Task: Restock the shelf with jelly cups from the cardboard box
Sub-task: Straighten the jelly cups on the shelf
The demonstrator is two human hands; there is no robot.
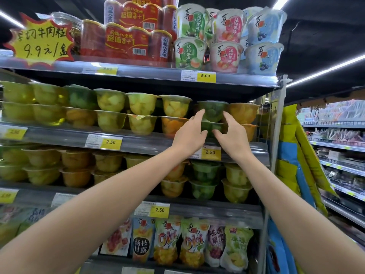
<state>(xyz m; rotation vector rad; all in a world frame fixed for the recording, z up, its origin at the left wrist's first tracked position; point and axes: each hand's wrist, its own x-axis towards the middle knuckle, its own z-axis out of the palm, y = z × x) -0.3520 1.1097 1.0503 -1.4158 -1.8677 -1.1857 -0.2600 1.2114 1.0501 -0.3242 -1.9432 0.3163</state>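
Two green jelly cups sit stacked on the second shelf (138,140), the upper green jelly cup (213,110) on the lower green jelly cup (212,126), between an orange cup stack and a yellow-orange one. My left hand (189,135) grips the green stack from its left side, fingers reaching up to the upper cup and thumb by the lower one. My right hand (234,136) grips the same stack from the right in the same way. The cardboard box is out of view.
Rows of stacked yellow, green and orange jelly cups (110,110) fill the second and third shelves. Tall jelly tubs (227,56) and red packs (126,42) stand on the top shelf, pouches (167,242) on the lowest. Another aisle's shelving (339,147) lies to the right.
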